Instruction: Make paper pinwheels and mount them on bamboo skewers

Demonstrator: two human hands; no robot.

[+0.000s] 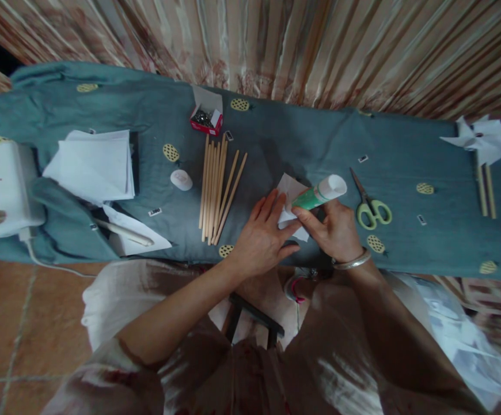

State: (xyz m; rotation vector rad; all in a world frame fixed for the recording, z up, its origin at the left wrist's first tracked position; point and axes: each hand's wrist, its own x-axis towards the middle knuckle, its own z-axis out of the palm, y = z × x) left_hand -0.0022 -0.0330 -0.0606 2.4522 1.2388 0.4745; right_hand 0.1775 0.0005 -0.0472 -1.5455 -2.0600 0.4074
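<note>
My right hand [334, 225] is wrapped round a green and white glue stick [315, 195], tilted with its lower end at a small white sheet of paper [291, 187]. Flat on that paper lies my left hand [264, 236], fingers stretched out and covering part of it. The glue stick's tip is hidden by the hands, so contact with the paper cannot be made out. A white oval cap [181, 180] rests to the left, past several wooden sticks [213, 190]. Scissors with green handles [371, 210] lie just right of my right hand.
A small red box of metal pins [206, 120] stands open behind the sticks. Stacked white paper [95, 167], a pen-like white tool [125, 232] and a white device with a cord [6, 190] are at left. A paper pinwheel [479, 138] and two sticks [484, 190] lie far right.
</note>
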